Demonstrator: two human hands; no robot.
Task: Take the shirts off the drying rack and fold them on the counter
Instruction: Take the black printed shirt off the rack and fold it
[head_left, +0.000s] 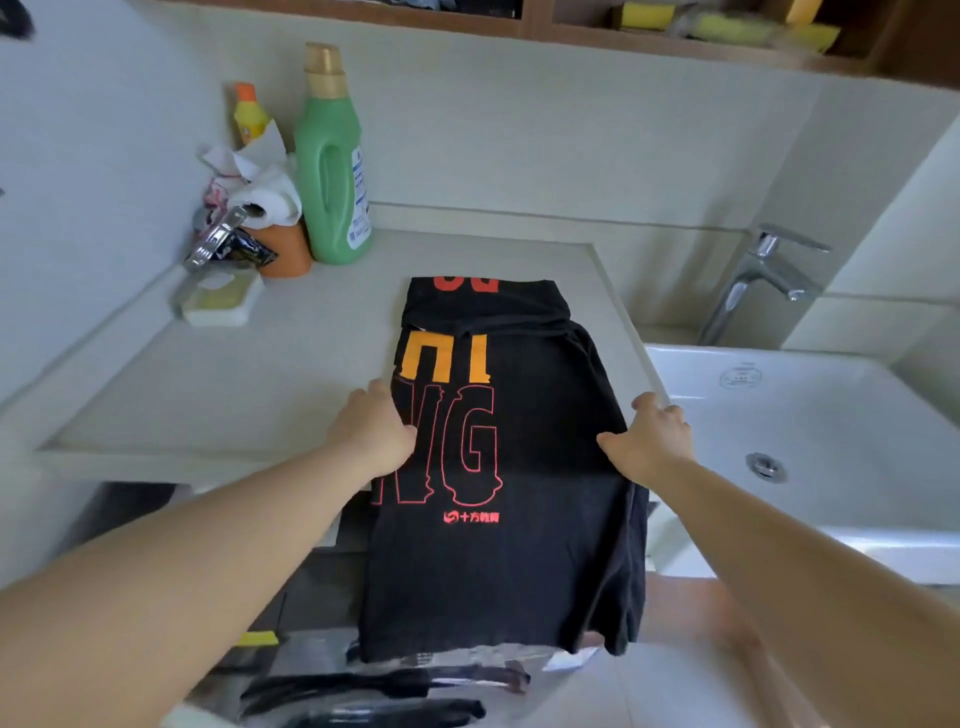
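The pale counter is the landmark here, and the black shirt lies across its right end, just beside the white sink. The shirt's sides are already folded in to make a long narrow strip; the upper part rests flat on the counter, while the lower part hangs over the counter's front edge toward the person. It looks light, soft and limp, a thin cotton knit with printed orange and red lettering, so it should drape wherever it is unsupported and slide easily on the smooth counter. In my judgement the best places to take hold are the two long side edges near the counter's front edge, or the hanging hem, lifting both sides together so the folded layers do not slip apart. Both arms reach forward from the counter's near side, forearms bare and roughly level. The left hand lies on the shirt's left edge, palm down, fingers curled against the cloth; whether it pinches the fabric or only presses it, I cannot tell. The right hand sits at the shirt's right edge, at the counter's corner beside the sink, thumb spread onto the cloth and fingers curled over the edge, seemingly gripping it.
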